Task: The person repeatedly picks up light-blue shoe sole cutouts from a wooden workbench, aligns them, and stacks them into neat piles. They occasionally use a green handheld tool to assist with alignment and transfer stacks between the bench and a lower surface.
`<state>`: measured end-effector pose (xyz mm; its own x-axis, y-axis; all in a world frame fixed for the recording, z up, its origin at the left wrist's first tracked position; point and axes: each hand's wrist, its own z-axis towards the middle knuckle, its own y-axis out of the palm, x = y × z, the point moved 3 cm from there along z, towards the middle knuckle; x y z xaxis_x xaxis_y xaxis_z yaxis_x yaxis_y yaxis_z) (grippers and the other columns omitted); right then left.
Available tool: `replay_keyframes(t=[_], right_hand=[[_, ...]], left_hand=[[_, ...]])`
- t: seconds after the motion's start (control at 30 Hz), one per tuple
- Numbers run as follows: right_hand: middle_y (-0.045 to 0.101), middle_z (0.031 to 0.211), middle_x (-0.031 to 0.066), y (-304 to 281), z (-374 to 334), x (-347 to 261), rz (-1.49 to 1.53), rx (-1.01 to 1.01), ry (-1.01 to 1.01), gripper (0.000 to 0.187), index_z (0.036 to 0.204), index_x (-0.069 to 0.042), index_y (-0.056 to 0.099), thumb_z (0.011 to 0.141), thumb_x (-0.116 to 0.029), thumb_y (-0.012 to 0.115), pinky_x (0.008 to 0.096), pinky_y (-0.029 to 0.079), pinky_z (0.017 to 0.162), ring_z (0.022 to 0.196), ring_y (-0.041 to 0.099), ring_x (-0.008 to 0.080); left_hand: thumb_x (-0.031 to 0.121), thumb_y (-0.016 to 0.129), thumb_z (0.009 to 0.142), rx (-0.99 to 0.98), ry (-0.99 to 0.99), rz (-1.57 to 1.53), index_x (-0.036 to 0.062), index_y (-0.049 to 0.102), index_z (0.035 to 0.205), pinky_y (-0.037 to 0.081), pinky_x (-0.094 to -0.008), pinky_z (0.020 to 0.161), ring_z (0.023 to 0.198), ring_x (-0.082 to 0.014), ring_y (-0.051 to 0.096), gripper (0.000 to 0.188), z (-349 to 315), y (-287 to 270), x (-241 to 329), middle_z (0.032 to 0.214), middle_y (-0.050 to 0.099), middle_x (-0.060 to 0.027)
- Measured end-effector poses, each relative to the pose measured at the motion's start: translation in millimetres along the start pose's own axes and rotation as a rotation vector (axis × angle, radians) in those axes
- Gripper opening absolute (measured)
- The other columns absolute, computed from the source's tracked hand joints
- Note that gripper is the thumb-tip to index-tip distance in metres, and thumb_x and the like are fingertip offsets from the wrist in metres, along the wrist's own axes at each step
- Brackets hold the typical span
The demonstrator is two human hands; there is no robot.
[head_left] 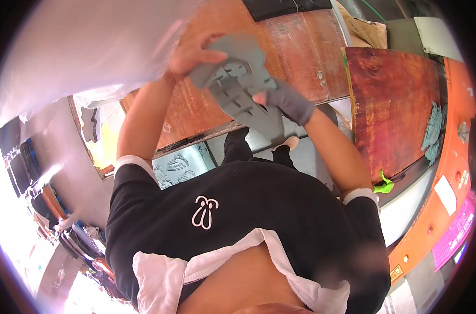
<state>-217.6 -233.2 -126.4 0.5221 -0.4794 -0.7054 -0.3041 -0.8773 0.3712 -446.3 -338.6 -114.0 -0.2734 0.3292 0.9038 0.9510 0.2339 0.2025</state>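
Note:
A grey-green, sole-shaped sheet (243, 78) with several slots and small pieces showing in its middle is held up above the wooden table; it looks like a rubber shoe sole. My bare left hand (193, 57) grips its upper left edge, thumb on the near face and the other fingers partly behind. On the right edge, my right hand (287, 102) wears a grey glove with a bare thumb tip showing and pinches the sheet. The sheet is slightly blurred, and its far side is hidden.
Below is a reddish-brown wooden table (300, 57), with a black flat piece (279, 8) at its far edge. A second wooden board (392, 104) stands right, carrying grey-green scraps (434, 133). A bin (183, 165) of similar pieces sits below the table. Translucent plastic sheeting (81, 47) hangs left.

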Motion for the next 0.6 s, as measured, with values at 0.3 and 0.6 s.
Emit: replay_keyframes(t=[0.3, 0.6], right_hand=[[0.063, 0.106, 0.0094, -13, 107, 21, 0.13, 0.159, -0.031, 0.048, 0.118, -0.002, 0.055, 0.078, -0.022, 0.072, 0.0302, 0.051, 0.076, 0.088, 0.063, 0.0171], [0.064, 0.104, 0.0115, -9, 99, 34, 0.077, 0.262, -0.032, 0.05, 0.116, 0.002, 0.056, 0.076, -0.024, 0.073, 0.0307, 0.051, 0.076, 0.089, 0.063, 0.0181]], left_hand=[[0.027, 0.07, 0.08, 0.15, -0.269, 0.238, 0.0048, 0.042, 0.136, 0.044, -0.0359, 0.094, 0.114, -0.0211, 0.051, 0.067, 71, -67, -71, 0.125, 0.051, -0.0117], [0.024, 0.07, 0.081, 0.081, -0.337, 0.184, 0.0039, 0.043, 0.135, 0.044, -0.038, 0.094, 0.115, -0.0227, 0.051, 0.064, 70, -68, -66, 0.126, 0.052, -0.012]])
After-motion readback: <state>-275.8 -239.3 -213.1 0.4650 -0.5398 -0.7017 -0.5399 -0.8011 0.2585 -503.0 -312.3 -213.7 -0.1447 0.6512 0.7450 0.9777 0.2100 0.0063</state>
